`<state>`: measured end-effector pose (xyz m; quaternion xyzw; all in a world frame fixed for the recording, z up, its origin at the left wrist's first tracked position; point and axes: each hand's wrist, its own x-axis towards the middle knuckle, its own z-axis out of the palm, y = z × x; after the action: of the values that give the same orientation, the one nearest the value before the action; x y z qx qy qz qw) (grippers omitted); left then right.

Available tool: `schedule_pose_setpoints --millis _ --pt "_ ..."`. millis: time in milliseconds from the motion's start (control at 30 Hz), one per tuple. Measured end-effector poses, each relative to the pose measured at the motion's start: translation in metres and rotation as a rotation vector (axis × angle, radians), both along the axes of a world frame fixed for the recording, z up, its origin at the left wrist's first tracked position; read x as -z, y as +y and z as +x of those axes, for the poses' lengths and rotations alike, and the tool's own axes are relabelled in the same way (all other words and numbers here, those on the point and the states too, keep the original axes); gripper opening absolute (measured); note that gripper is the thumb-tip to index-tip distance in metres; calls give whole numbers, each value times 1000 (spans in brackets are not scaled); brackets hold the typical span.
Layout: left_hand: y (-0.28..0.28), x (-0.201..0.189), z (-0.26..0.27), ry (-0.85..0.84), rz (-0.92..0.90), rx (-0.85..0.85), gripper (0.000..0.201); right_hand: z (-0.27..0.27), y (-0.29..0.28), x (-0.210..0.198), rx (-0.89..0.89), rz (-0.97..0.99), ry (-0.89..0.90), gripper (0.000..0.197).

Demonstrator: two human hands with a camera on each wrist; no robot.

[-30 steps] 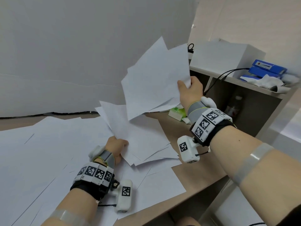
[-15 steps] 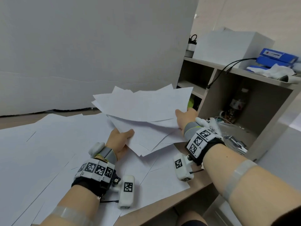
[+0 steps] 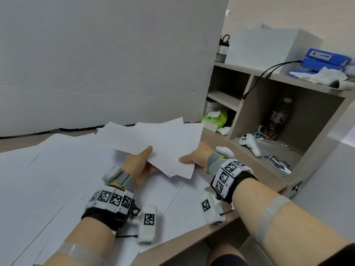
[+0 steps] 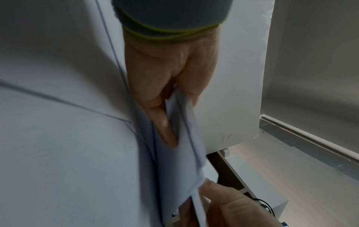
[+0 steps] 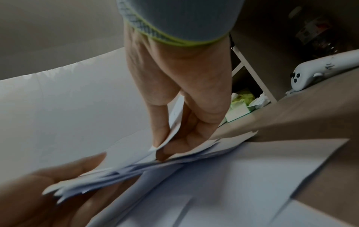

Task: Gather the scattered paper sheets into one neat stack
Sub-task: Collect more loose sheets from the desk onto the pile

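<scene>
Both hands held a loose bundle of sheets at frame centre.
Left hand and right hand each pinched it, fingers hidden beneath; the blue boxes' label was unreadable.

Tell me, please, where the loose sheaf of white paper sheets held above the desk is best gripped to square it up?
Probably by its two short side edges, one hand from each side, as the left hand and right hand do: the sheaf of white paper sheets is fanned, its corners uneven.

Small labels R1, R2 and R3 are showing beside the square black-and-white markers on the right wristband, right of centre in the head view; the blue boxes' label, upper right, is staying unreadable
</scene>
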<state>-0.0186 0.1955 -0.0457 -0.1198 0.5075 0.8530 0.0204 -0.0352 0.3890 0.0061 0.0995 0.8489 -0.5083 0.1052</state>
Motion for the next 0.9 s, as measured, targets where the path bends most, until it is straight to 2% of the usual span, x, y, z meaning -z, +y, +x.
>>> schedule_pose_setpoints --millis 100,167,267,367,500,633,800,900 --pt "-3 2 -3 -145 -73 -37 6 12 -2 -1 -44 -79 -149 45" --pt "-6 3 -7 -202 -106 -65 17 17 0 -2 6 -141 -200 36" --pt "-11 11 -15 -201 -209 -117 38 10 10 -2 125 -105 -155 30" --pt "-14 14 -15 -145 -255 -105 41 7 20 -4 211 -80 -162 19" --pt "-18 3 -11 -18 -109 -103 42 11 30 -3 269 -108 -193 24" --pt "-18 -10 -4 102 64 -112 42 20 26 -1 247 -336 -138 47" --pt "-17 -22 6 143 159 -94 30 27 13 -16 240 -739 42 28" --pt "-23 -32 12 147 207 -62 33 23 0 -26 253 -795 136 54"
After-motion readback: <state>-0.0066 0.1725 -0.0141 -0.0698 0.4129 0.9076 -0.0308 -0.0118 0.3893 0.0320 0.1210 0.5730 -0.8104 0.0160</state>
